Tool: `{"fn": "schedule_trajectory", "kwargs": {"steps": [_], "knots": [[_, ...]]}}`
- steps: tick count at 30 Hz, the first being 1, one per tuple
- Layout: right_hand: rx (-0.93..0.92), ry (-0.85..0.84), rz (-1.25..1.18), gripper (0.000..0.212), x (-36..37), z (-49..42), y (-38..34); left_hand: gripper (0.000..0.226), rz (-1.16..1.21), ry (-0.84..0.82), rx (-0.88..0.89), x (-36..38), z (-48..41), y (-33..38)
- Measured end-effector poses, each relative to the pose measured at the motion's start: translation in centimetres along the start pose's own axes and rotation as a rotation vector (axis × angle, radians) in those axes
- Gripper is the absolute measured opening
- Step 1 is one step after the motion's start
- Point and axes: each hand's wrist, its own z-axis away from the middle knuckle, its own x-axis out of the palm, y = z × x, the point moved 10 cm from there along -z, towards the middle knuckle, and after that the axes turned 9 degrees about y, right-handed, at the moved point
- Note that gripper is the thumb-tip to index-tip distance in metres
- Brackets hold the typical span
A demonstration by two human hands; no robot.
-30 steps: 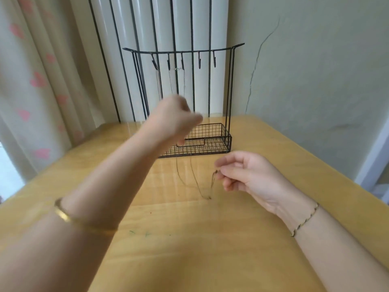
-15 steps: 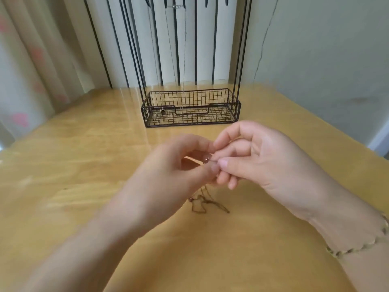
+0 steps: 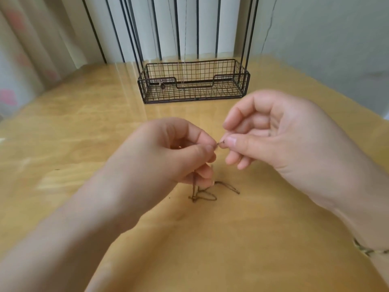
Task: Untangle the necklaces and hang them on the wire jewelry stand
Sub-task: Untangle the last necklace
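The brown necklace [image 3: 203,196] lies tangled on the worktop [image 3: 263,249], its upper end pinched by the fingers [image 3: 202,142] of your left hand [image 3: 168,159] and right hand [image 3: 277,140]. You're at the untangling step; next, tease the loops apart gently before lifting it to the wire stand [image 3: 193,81].

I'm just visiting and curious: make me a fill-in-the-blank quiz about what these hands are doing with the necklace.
1. The left hand and right hand pinch a cord necklace that is ____ in colour.
2. Its slack lies tangled on the ____ table.
3. A braided bracelet circles the ____ wrist.
4. The wire jewelry stand is on the table's ____ side, beyond the hands.
Missing words: brown; wooden; right; far.
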Motion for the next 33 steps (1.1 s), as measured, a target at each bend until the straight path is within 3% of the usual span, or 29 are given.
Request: {"fn": "schedule_trajectory", "kwargs": {"steps": [8,22,33], "knots": [[-0.035,-0.020,0.035,0.015,0.2,0.2,-0.4,0.013,0.186,-0.079,-0.028,0.7,0.5,0.3],[-0.136,-0.017,0.164,0.012,0.3,0.3,-0.8,0.012,0.117,-0.086,-0.028,0.7,0.2,-0.1],[-0.377,0.077,0.439,0.008,0.4,0.8,-2.7,0.024,0.138,0.018,-0.080,0.2,0.0,-0.6]]}}
